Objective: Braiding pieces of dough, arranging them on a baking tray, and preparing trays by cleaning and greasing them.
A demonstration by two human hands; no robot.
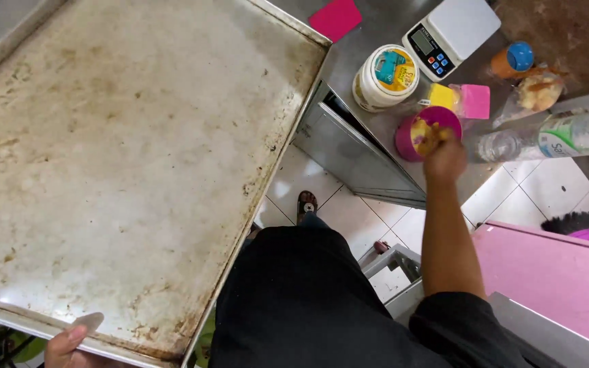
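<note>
left hand (69, 341) thumb clamped over near rim of large stained metal baking tray (124, 163), steadying it | right hand (444, 155) fingers bunched, dipping into round pink tub (423, 131) of yellow paste on steel counter (369, 41), far right, beside white digital scale (451, 33)

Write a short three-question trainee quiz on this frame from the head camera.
1. True or false: the left hand grips the near edge of the large metal baking tray.
2. The right hand reaches into which item? A) the pink tub B) the white digital scale C) the clear plastic bottle
3. What colour is the cap on the small orange bottle beside the scale?

Key: 1 true; 2 A; 3 blue.
</note>
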